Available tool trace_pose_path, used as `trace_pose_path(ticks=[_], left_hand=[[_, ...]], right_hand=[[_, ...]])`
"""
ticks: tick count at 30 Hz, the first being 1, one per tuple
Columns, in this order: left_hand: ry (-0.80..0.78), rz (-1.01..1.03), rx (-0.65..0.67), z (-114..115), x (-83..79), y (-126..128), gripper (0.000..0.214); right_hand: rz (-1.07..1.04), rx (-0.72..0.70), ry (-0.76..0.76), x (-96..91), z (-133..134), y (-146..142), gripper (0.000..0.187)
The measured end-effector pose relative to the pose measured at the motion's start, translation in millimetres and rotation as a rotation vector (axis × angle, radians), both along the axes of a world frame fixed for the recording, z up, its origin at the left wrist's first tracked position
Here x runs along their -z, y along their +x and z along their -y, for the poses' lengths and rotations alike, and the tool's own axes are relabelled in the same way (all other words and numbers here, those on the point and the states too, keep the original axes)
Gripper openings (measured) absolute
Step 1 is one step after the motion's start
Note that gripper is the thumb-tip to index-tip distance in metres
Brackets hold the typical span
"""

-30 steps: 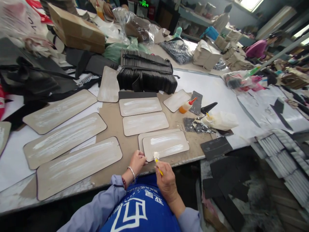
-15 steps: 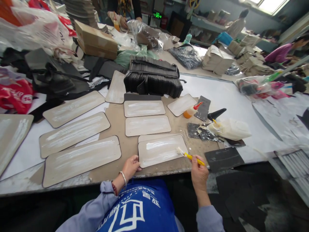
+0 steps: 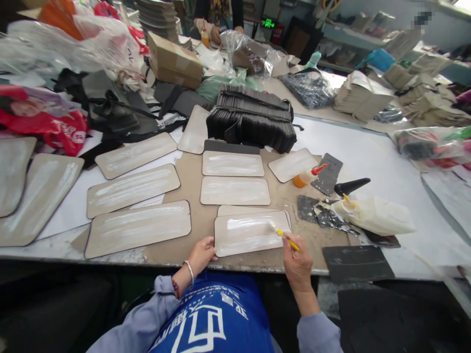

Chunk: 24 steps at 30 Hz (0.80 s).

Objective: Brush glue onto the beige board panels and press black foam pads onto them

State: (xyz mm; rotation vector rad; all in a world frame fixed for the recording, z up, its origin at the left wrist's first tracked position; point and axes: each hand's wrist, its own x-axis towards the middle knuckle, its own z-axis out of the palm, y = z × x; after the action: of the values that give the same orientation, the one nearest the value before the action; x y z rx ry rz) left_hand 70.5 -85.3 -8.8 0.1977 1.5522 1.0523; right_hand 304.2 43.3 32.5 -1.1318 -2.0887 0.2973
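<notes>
My right hand (image 3: 298, 260) grips a small yellow-handled brush (image 3: 289, 239). Its whitish bristles touch the upper right part of a beige rounded panel (image 3: 245, 242) with a dark edge. White streaks run along that panel, which lies over another beige panel (image 3: 224, 211) at the table's front. At the left edge of the upper panel, my left hand (image 3: 200, 254) has its thumb and fingers closed on the border. Other beige panels with white streaks lie around it, including a long panel (image 3: 138, 229) to the left and a shorter panel (image 3: 235, 191) behind.
On the right lie a whitish glue-smeared bottle (image 3: 375, 215), an orange-filled squeeze bottle (image 3: 304, 177) and a dark sheet (image 3: 357, 263). A bundle of black strips (image 3: 253, 117) stands behind the panels. Bags, a cardboard box (image 3: 174, 61) and a person's hands (image 3: 217, 35) are farther back.
The brush has moved a little left along the panel, and my right hand with it. My left hand stays at the panel's edge. The view has turned slightly left.
</notes>
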Motion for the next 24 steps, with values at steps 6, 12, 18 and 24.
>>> trace_pose_path(ticks=[6,12,18,24], left_hand=[[-0.001,0.010,-0.014,-0.9,1.2,-0.8,0.026],[0.019,0.036,-0.033,1.1,9.3,-1.2,0.026],[0.012,0.087,-0.062,2.0,8.4,-1.1,0.025],[0.002,0.085,-0.045,6.2,0.3,-5.0,0.020]], right_hand=[[-0.093,-0.046,-0.230,-3.5,21.1,-29.3,0.021],[-0.416,-0.035,-0.700,-4.1,53.2,-96.1,0.027],[-0.410,0.056,-0.646,1.5,56.8,-100.2,0.030],[-0.432,0.145,-0.733,1.9,56.5,-76.1,0.036]])
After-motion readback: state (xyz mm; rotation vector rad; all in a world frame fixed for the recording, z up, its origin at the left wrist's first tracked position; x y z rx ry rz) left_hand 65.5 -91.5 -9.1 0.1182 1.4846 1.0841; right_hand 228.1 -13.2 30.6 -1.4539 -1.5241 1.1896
